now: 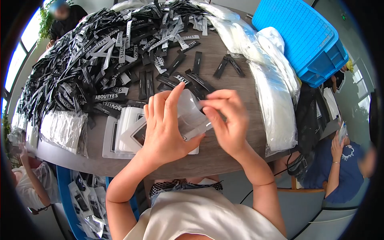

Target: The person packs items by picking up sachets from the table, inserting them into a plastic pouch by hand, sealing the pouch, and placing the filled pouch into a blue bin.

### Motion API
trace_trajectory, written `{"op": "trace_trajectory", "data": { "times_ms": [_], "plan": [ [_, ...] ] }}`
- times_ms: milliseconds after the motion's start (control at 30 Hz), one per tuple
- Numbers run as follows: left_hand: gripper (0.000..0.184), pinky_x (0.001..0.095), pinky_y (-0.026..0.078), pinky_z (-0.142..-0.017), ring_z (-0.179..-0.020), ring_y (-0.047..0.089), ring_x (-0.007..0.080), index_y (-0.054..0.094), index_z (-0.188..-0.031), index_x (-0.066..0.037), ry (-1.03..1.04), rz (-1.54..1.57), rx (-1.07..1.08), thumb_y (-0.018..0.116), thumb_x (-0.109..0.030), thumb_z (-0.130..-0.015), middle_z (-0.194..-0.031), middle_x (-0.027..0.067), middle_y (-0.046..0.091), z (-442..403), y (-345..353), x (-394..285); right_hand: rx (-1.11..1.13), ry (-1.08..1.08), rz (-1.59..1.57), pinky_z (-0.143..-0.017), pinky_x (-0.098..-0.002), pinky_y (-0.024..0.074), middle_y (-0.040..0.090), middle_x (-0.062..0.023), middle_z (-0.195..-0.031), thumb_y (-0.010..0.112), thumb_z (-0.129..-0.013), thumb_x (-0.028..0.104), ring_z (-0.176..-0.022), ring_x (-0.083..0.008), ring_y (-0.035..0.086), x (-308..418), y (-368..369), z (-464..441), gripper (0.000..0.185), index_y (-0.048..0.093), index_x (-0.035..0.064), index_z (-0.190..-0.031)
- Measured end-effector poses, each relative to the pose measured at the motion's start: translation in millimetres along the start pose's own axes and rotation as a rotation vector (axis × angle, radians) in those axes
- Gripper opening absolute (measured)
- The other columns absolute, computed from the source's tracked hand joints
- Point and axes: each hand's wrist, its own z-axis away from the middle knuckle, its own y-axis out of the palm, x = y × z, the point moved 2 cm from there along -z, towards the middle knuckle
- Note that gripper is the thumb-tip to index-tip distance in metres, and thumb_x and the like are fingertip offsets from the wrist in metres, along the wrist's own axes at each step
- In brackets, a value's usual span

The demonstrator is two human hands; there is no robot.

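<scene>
We rest our left hand (pixel 162 132), fingers apart, across the clear pouch (pixel 189 103) over the stacked bags (pixel 123 130) on the surface (pixel 237 93), while our right hand (pixel 230 122) has fingers nearly together, clamped or not we cannot tell, so we should steady it without creasing.

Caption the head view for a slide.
Left hand and right hand at a translucent pouch, heaped black sachets beyond.

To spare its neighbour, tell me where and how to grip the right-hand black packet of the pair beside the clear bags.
Pinch the black packet across its near end, ideally from the near right: it is slim, and there splays away from its neighbour.
</scene>
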Motion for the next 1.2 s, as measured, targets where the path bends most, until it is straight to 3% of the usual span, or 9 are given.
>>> {"op": "trace_trajectory", "data": {
  "times_ms": [133, 300, 400, 467, 600, 700, 1000, 1133, 1200],
  "plan": [
    [0.102, 0.044, 0.033, -0.089, -0.104, 0.042, 0.0323, 0.03, -0.14, -0.004, -0.017, 0.037, -0.031, 0.083, -0.02, -0.054, -0.117, 0.0172, 0.042, 1, 0, 6, 0.122, 0.138, -0.295, -0.073, -0.0331, 0.0507, 0.058, -0.014, -0.109, 0.069, -0.08, 0.005, -0.085, -0.0238, 0.063, 16, 10, -2, 0.021, 0.066, 0.0003, -0.101],
    [0.094, 0.0404, 0.038, -0.087, -0.103, 0.049, 0.0281, 0.035, -0.138, -0.004, -0.137, 0.203, 0.006, 0.083, -0.017, -0.059, -0.119, 0.017, 0.05, 0, -7, 10, 0.224, 0.34, -0.467, -0.071, -0.0275, 0.0524, 0.059, -0.0115, -0.112, 0.065, -0.081, -0.002, -0.087, -0.018, 0.064, 3, 3, 0, 0.024, 0.067, 0.0005, -0.105],
    [0.02, 0.0184, 0.042, -0.066, -0.073, 0.053, 0.0038, 0.064, -0.101, 0.002, -0.43, 0.554, 0.117, 0.069, -0.003, -0.082, -0.082, 0.0001, 0.064, 4, -12, 41, 0.297, 0.418, -0.501, -0.068, -0.0229, 0.0533, 0.062, -0.0091, -0.108, 0.062, -0.081, -0.007, -0.085, -0.0128, 0.064, 0, -2, 0, 0.026, 0.067, 0.0006, -0.106],
    [0.01, 0.0201, 0.042, -0.062, -0.066, 0.053, 0.0038, 0.066, -0.09, 0.003, -0.429, 0.559, 0.052, 0.067, -0.005, -0.084, -0.074, 0.0017, 0.064, 3, -12, 34, 0.415, 0.438, -0.529, -0.068, -0.0235, 0.0534, 0.063, -0.009, -0.106, 0.063, -0.081, -0.006, -0.085, -0.0134, 0.065, -1, 2, 1, 0.025, 0.067, -0.0002, -0.104],
    [0.01, 0.02, 0.041, -0.058, -0.064, 0.051, 0.0029, 0.066, -0.087, 0.003, -0.496, 0.639, 0.014, 0.065, -0.007, -0.086, -0.071, 0.0007, 0.064, 7, -8, 37, 0.369, 0.308, -0.431, -0.074, -0.0267, 0.0531, 0.063, -0.01, -0.108, 0.062, -0.082, -0.004, -0.094, -0.0159, 0.063, 1, 0, -3, 0.017, 0.068, -0.0033, -0.098],
    [0.01, 0.0161, 0.042, -0.065, -0.072, 0.054, 0.0031, 0.065, -0.09, 0.004, -0.492, 0.811, -0.016, 0.064, -0.006, -0.089, -0.078, 0.0, 0.063, 5, -11, 35, 0.279, 0.56, -0.576, -0.077, -0.0284, 0.0512, 0.064, -0.0099, -0.105, 0.065, -0.08, -0.002, -0.092, -0.0171, 0.063, 2, -4, -3, 0.019, 0.068, -0.0024, -0.099],
    [0.012, 0.0163, 0.038, -0.057, -0.066, 0.049, 0.0009, 0.065, -0.09, 0.003, -0.471, 0.768, -0.016, 0.065, -0.009, -0.089, -0.075, -0.0022, 0.062, 9, -9, 33, 0.412, 0.225, -0.426, -0.075, -0.0245, 0.0513, 0.065, -0.0071, -0.096, 0.066, -0.08, -0.001, -0.088, -0.0122, 0.063, -3, -8, -8, 0.023, 0.068, 0.0013, -0.104],
    [0.012, 0.0158, 0.039, -0.06, -0.069, 0.05, 0.0014, 0.064, -0.091, 0.003, -0.44, 0.95, -0.109, 0.065, -0.008, -0.089, -0.078, -0.002, 0.062, 6, -11, 32, 0.076, 0.6, -0.772, -0.074, -0.0256, 0.0497, 0.066, -0.0048, -0.088, 0.069, -0.083, 0.006, -0.087, -0.0077, 0.06, 6, 0, -3, 0.017, 0.067, -0.0005, -0.099],
    [0.012, 0.0159, 0.039, -0.061, -0.071, 0.05, 0.0017, 0.064, -0.092, 0.004, -0.409, 0.967, -0.102, 0.065, -0.008, -0.089, -0.08, -0.0019, 0.063, 5, -12, 25, 0.241, 0.608, -0.738, -0.074, -0.0251, 0.0492, 0.065, -0.0032, -0.085, 0.068, -0.084, 0.007, -0.086, -0.0058, 0.058, -5, -3, 5, 0.014, 0.066, -0.0012, -0.096]
  ]
}}
